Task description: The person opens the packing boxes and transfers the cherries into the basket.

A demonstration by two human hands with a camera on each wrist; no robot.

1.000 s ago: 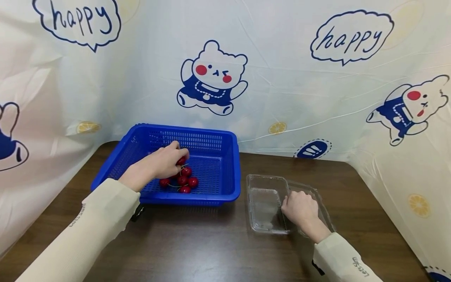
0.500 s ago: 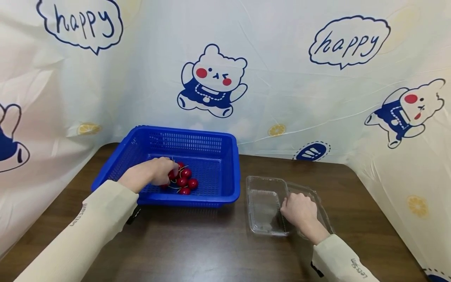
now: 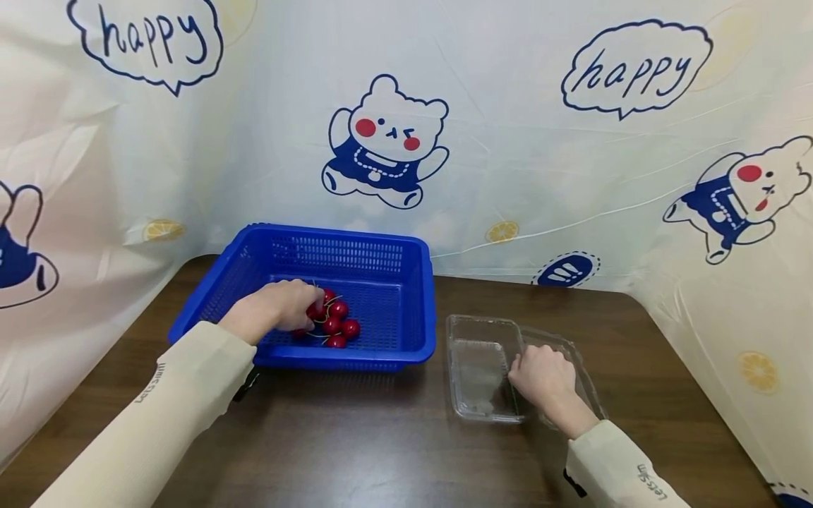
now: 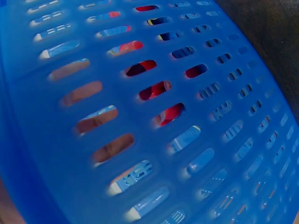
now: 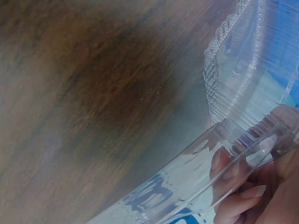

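In the head view, my left hand (image 3: 288, 305) reaches into the blue plastic basket (image 3: 420, 303), its thumb and fingers curled round a cherry (image 3: 314, 312) at the left of a small pile. Several more red cherries (image 3: 332, 325) with green stems lie beside the fingertips. The left wrist view looks through the slotted wall of the basket (image 4: 28, 116), with bits of red fruit and fingers behind the slots. My right hand (image 3: 545, 377) grips the clear plastic container (image 3: 484, 416) where its tray meets the opened lid. Curled fingers (image 5: 233, 205) show at the plastic edge in the right wrist view.
A brown wooden table (image 3: 356, 437) carries the basket at left and the container at right. Behind hangs a pale printed curtain (image 3: 508, 162) with cartoon bears, closing off the back and both sides.
My left hand has shifted left and down, away from the rear cherry, and now closes on one at the pile's left side. The right hand keeps its hold on the container.
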